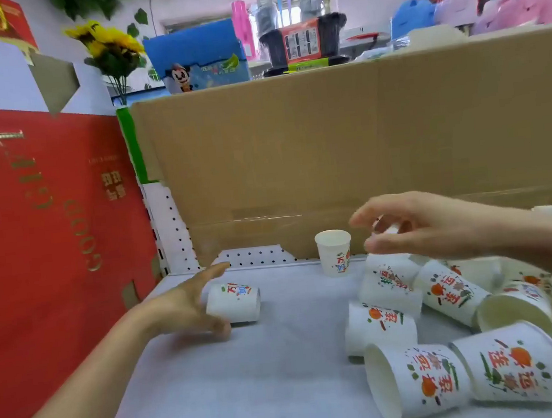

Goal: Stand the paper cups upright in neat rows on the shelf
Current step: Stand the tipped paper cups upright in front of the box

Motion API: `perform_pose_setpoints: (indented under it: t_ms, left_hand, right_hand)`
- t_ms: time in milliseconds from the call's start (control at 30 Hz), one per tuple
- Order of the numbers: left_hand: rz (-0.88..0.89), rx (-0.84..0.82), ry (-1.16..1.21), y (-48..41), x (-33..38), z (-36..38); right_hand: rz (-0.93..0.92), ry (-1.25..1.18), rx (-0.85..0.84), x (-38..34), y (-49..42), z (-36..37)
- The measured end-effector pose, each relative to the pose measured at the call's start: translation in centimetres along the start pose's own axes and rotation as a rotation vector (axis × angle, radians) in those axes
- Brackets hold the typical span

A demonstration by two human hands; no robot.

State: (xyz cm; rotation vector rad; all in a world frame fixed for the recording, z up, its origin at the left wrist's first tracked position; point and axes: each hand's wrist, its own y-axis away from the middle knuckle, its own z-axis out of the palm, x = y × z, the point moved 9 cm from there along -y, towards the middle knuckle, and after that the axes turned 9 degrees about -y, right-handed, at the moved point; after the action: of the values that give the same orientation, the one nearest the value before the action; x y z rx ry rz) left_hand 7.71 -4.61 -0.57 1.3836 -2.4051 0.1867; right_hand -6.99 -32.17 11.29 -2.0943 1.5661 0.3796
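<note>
White paper cups printed in orange and green lie on the pale shelf [250,379]. One cup [334,253] stands upright near the back. Another cup [234,302] lies on its side at the left; my left hand [186,305] spreads round it, fingers straight above and thumb below, at its surface. My right hand [421,225] hovers at the right and pinches the narrow end of a tilted cup [389,278] between thumb and fingers. Several more cups [416,380] lie tipped in a heap at the front right.
A brown cardboard sheet [330,153] forms the back wall. A tall red gift box [34,232] closes the left side. White pegboard [172,232] shows in the back left corner. Boxes and plastic goods stand above the cardboard.
</note>
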Motion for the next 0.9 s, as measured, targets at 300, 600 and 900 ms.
perform_pose_setpoints:
  t_ms: [300, 600, 900]
  left_hand:
    - [0.083, 0.005, 0.208, -4.0, 0.9, -0.1]
    - [0.128, 0.179, 0.052, -9.2, 5.4, -3.1]
    - [0.086, 0.313, -0.085, -11.9, 7.1, -1.6]
  right_hand:
    - [0.389, 0.199, -0.022, 6.6, -9.9, 4.6]
    - [0.424, 0.191, 0.093, 7.6, -12.5, 6.0]
    - [0.373, 0.064, 0.101, 7.3, -13.6, 7.1]
